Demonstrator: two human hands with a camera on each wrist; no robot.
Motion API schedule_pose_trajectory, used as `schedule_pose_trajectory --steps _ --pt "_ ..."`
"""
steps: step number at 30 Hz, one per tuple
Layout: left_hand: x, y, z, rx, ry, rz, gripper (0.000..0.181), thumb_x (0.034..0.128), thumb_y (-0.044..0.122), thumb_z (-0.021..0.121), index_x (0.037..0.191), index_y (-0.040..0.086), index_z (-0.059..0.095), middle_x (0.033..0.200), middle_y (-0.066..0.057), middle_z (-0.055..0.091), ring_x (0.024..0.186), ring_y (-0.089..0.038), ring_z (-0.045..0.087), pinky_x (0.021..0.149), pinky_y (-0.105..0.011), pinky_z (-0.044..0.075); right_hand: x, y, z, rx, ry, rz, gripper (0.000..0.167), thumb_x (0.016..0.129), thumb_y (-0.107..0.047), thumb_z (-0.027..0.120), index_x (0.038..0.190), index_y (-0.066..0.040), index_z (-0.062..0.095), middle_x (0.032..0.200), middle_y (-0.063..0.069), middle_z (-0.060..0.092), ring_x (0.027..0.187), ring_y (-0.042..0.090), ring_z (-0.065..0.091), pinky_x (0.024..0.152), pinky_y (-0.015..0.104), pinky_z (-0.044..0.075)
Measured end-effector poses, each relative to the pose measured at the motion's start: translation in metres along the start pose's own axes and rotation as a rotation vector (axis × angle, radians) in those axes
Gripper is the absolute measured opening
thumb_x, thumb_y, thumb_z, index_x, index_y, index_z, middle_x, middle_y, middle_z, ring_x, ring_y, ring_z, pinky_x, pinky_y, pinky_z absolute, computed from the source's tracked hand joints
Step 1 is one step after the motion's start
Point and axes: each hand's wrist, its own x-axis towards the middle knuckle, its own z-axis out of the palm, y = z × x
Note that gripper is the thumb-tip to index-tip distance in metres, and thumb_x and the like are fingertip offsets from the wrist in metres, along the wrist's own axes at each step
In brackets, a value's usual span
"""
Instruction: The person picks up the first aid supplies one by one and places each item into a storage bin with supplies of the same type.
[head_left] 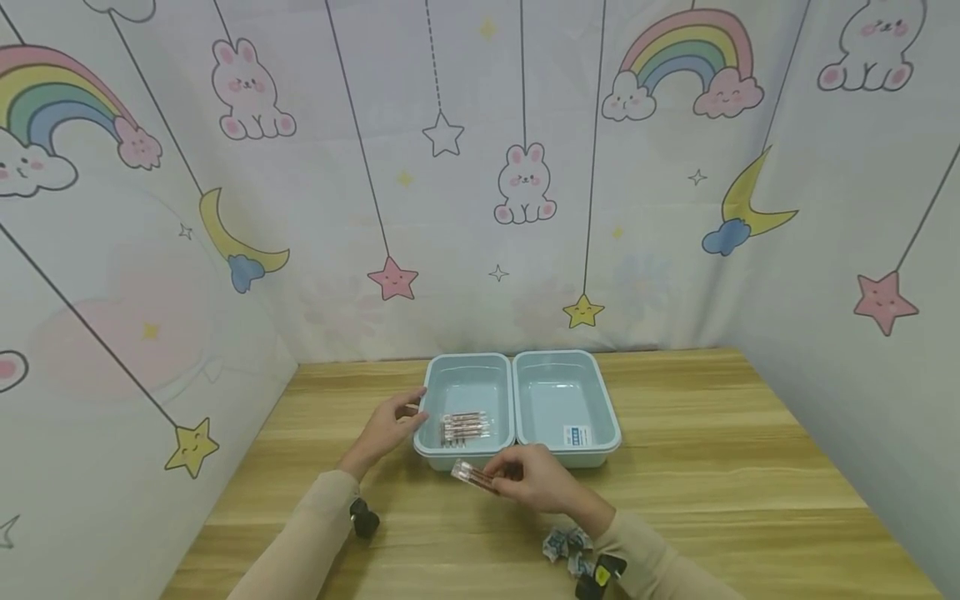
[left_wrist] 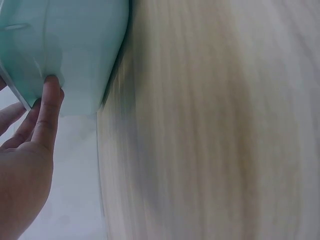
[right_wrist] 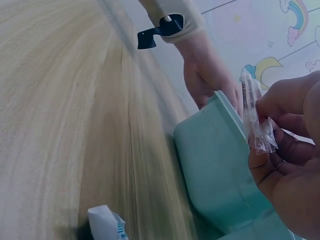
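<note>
pinching a clear packet between curled thumb and fingers of the right hand, lower centre of the frame. touching the rim of the left tray with nearly straight fingers of the left hand. farther out, with similar packets in that tray, right tray beside it, crumpled wrappers at bottom, on wooden table.

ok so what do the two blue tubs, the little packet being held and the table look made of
Left tub and right tub: probably moulded plastic, smooth and slightly glossy, with rounded corners and soft highlights.
Packet: apparently thin clear plastic film, shiny and crinkled, dark contents showing through.
Table: wood-look, streaky yellow-brown grain; real wood or printed covering, I can't tell.
</note>
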Motion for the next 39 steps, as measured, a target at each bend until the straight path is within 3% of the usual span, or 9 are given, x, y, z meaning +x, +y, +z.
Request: schedule_pose_trajectory --steps 5,13,21,30,33,39 --pt "0.005 -0.017 0.002 -0.013 0.015 0.005 0.055 0.0939 0.014 0.065 0.142 -0.002 0.045 0.132 -0.028 0.055 0.112 -0.037 0.06 0.086 -0.042 0.055 0.001 -0.002 -0.002 0.004 0.02 0.002 0.012 0.085 -0.009 0.069 0.094 -0.015 0.074 0.08 -0.006 0.067 0.069 0.0 0.057 0.062 0.021 0.051" --pt "0.006 -0.016 0.0 -0.02 0.014 0.02 0.055 0.0936 0.016 0.066 0.142 -0.002 0.046 0.131 -0.027 0.055 0.112 -0.037 0.06 0.086 -0.042 0.055 0.003 -0.002 -0.004 0.009 0.032 -0.009 0.012 0.087 -0.01 0.069 0.097 -0.015 0.074 0.082 -0.006 0.068 0.072 0.001 0.059 0.065 0.021 0.052" --pt "-0.008 0.02 -0.004 0.006 -0.029 -0.006 0.054 0.0946 0.009 0.062 0.142 -0.007 0.042 0.133 -0.032 0.052 0.114 -0.041 0.059 0.088 -0.043 0.055 0.005 -0.003 -0.006 0.014 0.051 0.005 0.011 0.087 -0.01 0.069 0.096 -0.014 0.073 0.082 -0.005 0.068 0.072 0.002 0.059 0.066 0.021 0.053" --pt "-0.01 0.026 -0.004 0.004 -0.034 0.0 0.054 0.0948 0.01 0.062 0.142 -0.007 0.042 0.134 -0.031 0.052 0.113 -0.04 0.059 0.087 -0.04 0.055 0.007 -0.007 -0.01 0.016 0.086 0.021 0.012 0.087 -0.01 0.069 0.098 -0.013 0.073 0.081 -0.005 0.067 0.07 0.002 0.058 0.063 0.021 0.052" --pt "-0.008 0.023 -0.004 0.005 -0.032 0.003 0.054 0.0947 0.01 0.062 0.142 -0.007 0.042 0.134 -0.032 0.051 0.112 -0.039 0.059 0.086 -0.039 0.055 0.008 -0.008 -0.01 0.013 0.104 0.02 0.013 0.086 -0.01 0.069 0.098 -0.013 0.073 0.08 -0.005 0.067 0.069 0.002 0.058 0.063 0.021 0.052" --pt "0.002 -0.006 0.0 0.013 0.005 -0.001 0.055 0.0948 0.013 0.063 0.143 -0.004 0.043 0.134 -0.03 0.052 0.112 -0.039 0.06 0.087 -0.042 0.055 0.011 -0.006 -0.011 0.014 0.135 0.013 0.013 0.087 -0.011 0.068 0.099 -0.012 0.073 0.08 -0.004 0.067 0.069 0.001 0.058 0.063 0.021 0.052"
